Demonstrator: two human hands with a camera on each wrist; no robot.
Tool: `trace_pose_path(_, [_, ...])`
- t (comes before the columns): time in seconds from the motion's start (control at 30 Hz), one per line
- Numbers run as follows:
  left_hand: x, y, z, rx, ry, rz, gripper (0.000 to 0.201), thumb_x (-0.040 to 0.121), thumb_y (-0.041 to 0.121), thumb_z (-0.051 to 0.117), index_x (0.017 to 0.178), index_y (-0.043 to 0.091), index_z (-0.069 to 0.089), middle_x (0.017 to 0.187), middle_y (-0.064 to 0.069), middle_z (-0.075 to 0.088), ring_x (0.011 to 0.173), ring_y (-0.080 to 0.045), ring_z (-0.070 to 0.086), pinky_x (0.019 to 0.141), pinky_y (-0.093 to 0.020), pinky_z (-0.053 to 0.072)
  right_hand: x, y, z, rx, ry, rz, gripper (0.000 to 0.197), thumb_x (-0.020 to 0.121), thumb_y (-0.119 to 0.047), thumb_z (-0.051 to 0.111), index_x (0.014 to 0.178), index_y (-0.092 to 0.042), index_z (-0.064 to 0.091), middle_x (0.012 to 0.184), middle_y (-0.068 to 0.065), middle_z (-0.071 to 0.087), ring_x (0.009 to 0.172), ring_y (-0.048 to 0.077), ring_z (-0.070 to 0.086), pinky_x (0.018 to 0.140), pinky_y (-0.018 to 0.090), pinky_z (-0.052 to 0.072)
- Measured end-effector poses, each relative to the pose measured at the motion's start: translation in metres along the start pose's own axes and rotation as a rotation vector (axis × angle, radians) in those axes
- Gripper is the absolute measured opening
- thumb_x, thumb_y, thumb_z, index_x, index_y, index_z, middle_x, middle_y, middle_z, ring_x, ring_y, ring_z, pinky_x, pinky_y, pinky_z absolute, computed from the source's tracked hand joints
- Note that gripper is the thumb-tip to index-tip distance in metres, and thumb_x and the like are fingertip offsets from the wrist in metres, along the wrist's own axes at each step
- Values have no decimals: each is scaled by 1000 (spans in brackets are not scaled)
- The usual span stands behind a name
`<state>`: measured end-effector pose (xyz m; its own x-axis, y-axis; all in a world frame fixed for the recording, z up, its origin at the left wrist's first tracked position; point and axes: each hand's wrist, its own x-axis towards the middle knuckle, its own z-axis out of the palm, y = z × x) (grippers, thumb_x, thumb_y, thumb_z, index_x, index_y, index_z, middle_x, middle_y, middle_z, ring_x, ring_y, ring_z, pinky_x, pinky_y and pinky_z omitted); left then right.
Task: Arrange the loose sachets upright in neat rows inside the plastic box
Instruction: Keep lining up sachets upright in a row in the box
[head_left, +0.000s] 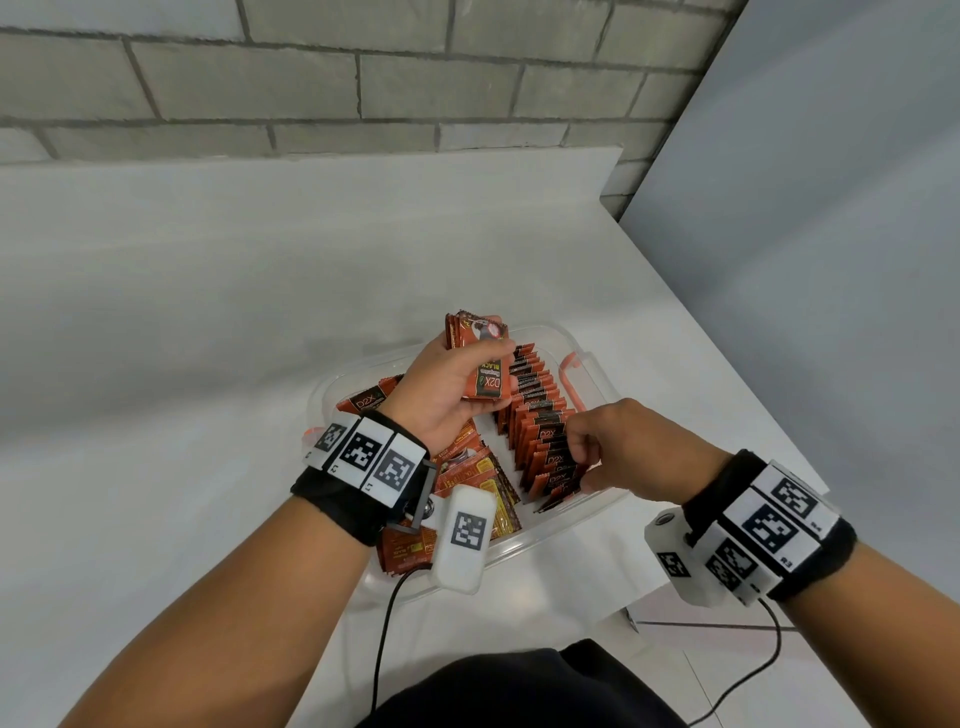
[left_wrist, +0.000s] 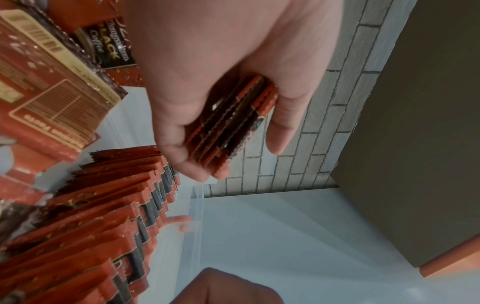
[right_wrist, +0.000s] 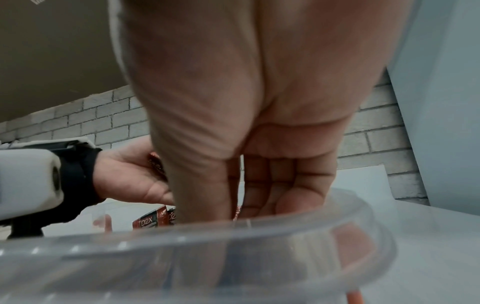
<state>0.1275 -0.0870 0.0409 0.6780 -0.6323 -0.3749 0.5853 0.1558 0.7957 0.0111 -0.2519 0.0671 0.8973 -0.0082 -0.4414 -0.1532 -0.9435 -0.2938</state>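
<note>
A clear plastic box (head_left: 545, 540) stands on the white table. Along its right side runs a row of upright red-and-black sachets (head_left: 540, 410), and loose sachets (head_left: 467, 478) lie piled on its left side. My left hand (head_left: 483, 358) grips a small stack of sachets (left_wrist: 228, 115) above the far part of the box. At the near end of the row my right hand (head_left: 579, 452) reaches down. Its thumb and curled fingers pinch the last few upright sachets. Its fingertips are hidden below the box rim (right_wrist: 259, 232) in the right wrist view.
An orange latch (head_left: 569, 374) sits on the box's far right rim. The table (head_left: 208, 312) ends in an edge just right of the box, with a grey panel (head_left: 831, 260) beyond it. A brick wall stands behind. Cables hang from both wrist cameras.
</note>
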Motion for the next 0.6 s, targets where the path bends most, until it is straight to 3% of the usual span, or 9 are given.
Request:
trace_pose_path(0.2, [0, -1, 0, 29, 3, -9, 21, 86, 16, 66, 105, 11, 60, 88, -6, 67, 70, -15, 66, 73, -34, 54, 2, 3, 0, 79, -6, 26, 27, 71, -12, 80, 76, -20, 54, 70, -10, 58, 64, 6, 54, 55, 9, 40])
trace_pose_path(0.3, [0, 0, 0, 41, 9, -25, 13, 87, 15, 64, 99, 12, 61, 84, -5, 67, 69, -14, 65, 74, -34, 54, 0, 2, 1, 121, 45, 36, 19, 78, -16, 75, 81, -20, 57, 71, -11, 58, 61, 1, 52, 56, 10, 39])
trace_pose_path(0.37, [0, 0, 2, 59, 17, -57, 8, 89, 11, 61, 97, 11, 59, 81, -6, 64, 69, -15, 64, 75, -35, 54, 0, -1, 0, 162, 171, 56, 10, 86, -19, 68, 93, -17, 60, 80, -10, 59, 69, 3, 55, 63, 12, 40])
trace_pose_path(0.43, [2, -1, 4, 93, 41, -101, 13, 89, 7, 57, 101, 11, 56, 81, -7, 61, 70, -18, 63, 75, -37, 54, 1, -4, -4, 242, 269, 138, 19, 91, -18, 59, 110, -16, 60, 97, -6, 62, 86, 10, 59, 75, 16, 44])
trace_pose_path(0.53, [4, -4, 11, 232, 83, -163, 16, 89, 7, 53, 103, 13, 51, 96, -11, 59, 78, -27, 63, 80, -44, 55, 5, -11, -10, 423, 242, 303, 36, 93, -18, 53, 128, -16, 51, 118, 1, 61, 100, 16, 59, 84, 25, 47])
trace_pose_path(0.6, [5, -4, 17, 335, 98, -192, 24, 87, 8, 52, 110, 12, 51, 103, -14, 59, 79, -29, 61, 73, -41, 53, 9, -16, -13, 510, 197, 351, 42, 93, -20, 52, 135, -17, 45, 126, 3, 57, 101, 16, 56, 84, 26, 45])
